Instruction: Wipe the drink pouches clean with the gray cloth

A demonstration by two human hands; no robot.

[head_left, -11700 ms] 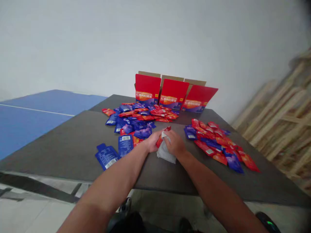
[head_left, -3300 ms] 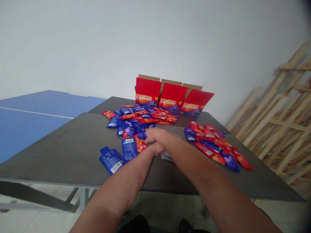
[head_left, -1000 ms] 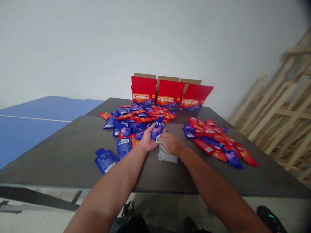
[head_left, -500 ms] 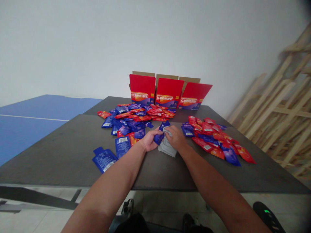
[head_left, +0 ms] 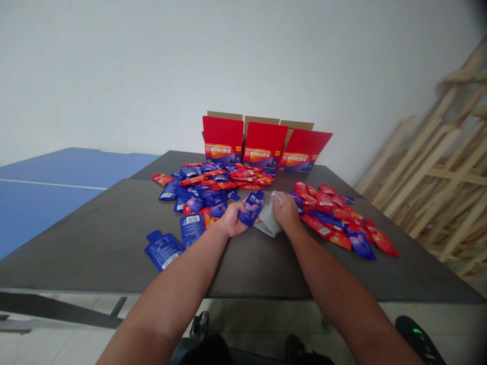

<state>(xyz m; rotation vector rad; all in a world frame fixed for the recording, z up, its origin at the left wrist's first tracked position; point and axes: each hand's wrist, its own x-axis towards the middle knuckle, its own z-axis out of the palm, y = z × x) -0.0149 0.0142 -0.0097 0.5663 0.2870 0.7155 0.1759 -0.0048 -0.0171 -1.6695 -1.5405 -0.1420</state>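
My left hand [head_left: 234, 220] is closed on a blue spouted pouch [head_left: 251, 209], its printed front turned up toward me. Just to the right, my right hand [head_left: 286, 210] grips a light grey cloth [head_left: 269, 221], which hangs down from the fingers beside the pouch. Both hands are over the middle of the dark table. A blue pouch with its barcode side up [head_left: 164, 250] lies left of my left forearm, near another blue pouch [head_left: 192, 229]. A pile of red and blue pouches [head_left: 213, 180] spreads beyond my left hand.
Three red cartons [head_left: 265, 144] with raised flaps stand in a row at the back of the dark table [head_left: 114, 233]. Another heap of red and blue pouches [head_left: 335, 215] lies to the right. A blue table [head_left: 57, 195] adjoins at left; wooden frames [head_left: 426, 182] lean at right.
My right hand has moved right with the cloth, away from the pouch. The pouch in my left hand now shows its printed front more fully.
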